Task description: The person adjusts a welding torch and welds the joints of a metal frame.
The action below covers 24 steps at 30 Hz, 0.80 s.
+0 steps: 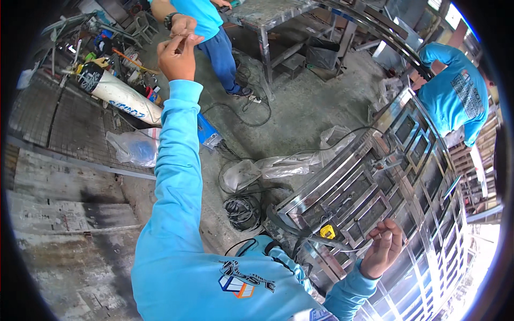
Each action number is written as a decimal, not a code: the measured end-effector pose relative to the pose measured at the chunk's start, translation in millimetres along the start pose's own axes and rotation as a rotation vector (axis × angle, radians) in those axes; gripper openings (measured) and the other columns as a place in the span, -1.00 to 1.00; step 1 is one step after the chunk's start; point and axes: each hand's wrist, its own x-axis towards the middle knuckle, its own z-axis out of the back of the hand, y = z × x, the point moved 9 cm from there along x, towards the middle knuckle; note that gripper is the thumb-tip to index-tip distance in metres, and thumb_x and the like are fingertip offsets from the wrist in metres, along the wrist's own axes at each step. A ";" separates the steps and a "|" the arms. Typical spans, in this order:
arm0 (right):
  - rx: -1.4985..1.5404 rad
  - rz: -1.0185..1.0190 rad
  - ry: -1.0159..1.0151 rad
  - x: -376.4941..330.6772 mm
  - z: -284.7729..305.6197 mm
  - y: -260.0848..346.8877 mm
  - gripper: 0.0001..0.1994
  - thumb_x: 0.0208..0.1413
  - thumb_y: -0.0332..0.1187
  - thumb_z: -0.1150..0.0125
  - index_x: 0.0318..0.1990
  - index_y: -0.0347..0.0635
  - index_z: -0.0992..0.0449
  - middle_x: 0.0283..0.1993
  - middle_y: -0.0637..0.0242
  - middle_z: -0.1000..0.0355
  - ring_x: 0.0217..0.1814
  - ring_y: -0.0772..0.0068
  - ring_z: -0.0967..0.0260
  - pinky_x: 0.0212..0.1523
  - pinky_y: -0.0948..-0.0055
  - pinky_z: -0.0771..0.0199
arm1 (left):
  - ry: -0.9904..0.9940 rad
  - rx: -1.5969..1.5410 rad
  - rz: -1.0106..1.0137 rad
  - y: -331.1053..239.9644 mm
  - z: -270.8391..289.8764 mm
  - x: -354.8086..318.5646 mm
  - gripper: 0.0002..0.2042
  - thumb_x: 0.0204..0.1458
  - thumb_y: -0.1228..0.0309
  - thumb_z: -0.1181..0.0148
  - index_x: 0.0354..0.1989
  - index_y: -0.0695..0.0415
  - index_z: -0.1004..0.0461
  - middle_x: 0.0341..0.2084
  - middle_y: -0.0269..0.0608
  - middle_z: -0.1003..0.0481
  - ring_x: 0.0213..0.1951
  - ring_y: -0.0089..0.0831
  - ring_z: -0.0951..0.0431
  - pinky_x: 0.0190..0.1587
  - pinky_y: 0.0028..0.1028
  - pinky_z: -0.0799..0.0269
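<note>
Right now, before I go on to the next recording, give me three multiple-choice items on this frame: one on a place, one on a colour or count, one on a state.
1. Where is the person's left hand?
A. Raised far out ahead, meeting a co-worker's hand
B. Flat on the concrete floor
C. On the white cylinder

2. What colour is the small object lying on the steel gate frame?
A. Red
B. Yellow
C. Green

3. How is the right hand held?
A. Clenched round a hammer
B. Open, fingers loosely curled, holding nothing
C. Gripping a plastic bag

Key: 1 A, the arm stretches up the picture to the co-worker's hand, fingers pinched together. 2 B, the object shows bright yellow against the shiny bars. 3 B, the palm shows and is empty, next to the frame.
</note>
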 end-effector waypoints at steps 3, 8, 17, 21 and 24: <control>-0.069 -0.154 -0.123 -7.0 6.4 -10.8 -0.70 0.28 -0.36 -0.13 -0.02 -0.45 -0.56 -0.20 0.14 -0.53 -0.30 0.43 -0.45 -0.26 0.45 -0.48 | 0.032 -0.085 -0.190 8.1 -22.3 -4.7 -0.96 -0.01 0.29 -0.50 -0.39 -0.10 -0.79 -0.49 -0.27 -0.56 -0.27 -0.28 -0.54 -0.17 -0.25 -0.47; -0.091 -0.252 0.006 -2.8 -13.7 -37.2 -0.81 0.30 -0.42 -0.19 -0.09 -0.34 -0.66 -0.29 0.34 -0.59 -0.32 0.61 -0.45 -0.28 0.55 -0.45 | 0.065 0.090 -0.309 -24.7 -5.5 -1.5 -0.79 0.12 0.40 -0.41 -0.42 0.32 -0.72 -0.44 -0.11 -0.71 -0.43 -0.38 -0.68 -0.34 -0.37 -0.61; -0.134 -0.275 -0.113 -49.2 29.9 -121.9 -0.79 0.25 -0.44 -0.30 -0.03 -0.36 -0.63 -0.27 0.20 -0.61 -0.27 0.52 -0.53 -0.21 0.47 -0.53 | 1.499 -0.939 0.731 -296.2 -49.1 -429.9 -0.90 0.09 0.46 -0.37 -0.28 0.22 -0.70 -0.33 -0.30 -0.66 -0.35 -0.66 -0.53 -0.34 -0.61 -0.35; -0.207 -0.574 -0.134 -100.2 103.0 -163.8 -0.80 0.22 -0.43 -0.35 -0.07 -0.34 -0.65 -0.31 0.26 -0.61 -0.29 0.62 -0.49 -0.25 0.52 -0.52 | 1.724 -0.822 1.251 -364.5 17.4 -580.3 -0.81 0.08 0.27 -0.51 -0.30 0.14 -0.72 -0.60 -0.56 -0.46 -0.57 -0.79 -0.28 -0.51 -0.62 -0.11; -0.206 -0.582 -0.269 -127.1 152.0 -172.3 -0.80 0.21 -0.43 -0.37 -0.08 -0.36 -0.63 -0.38 0.36 -0.58 -0.34 0.66 -0.45 -0.30 0.55 -0.49 | 1.780 -0.824 1.373 -384.5 45.6 -629.0 -0.80 0.09 0.25 -0.51 -0.32 0.13 -0.72 -0.60 -0.58 -0.46 -0.58 -0.79 -0.27 -0.52 -0.63 -0.10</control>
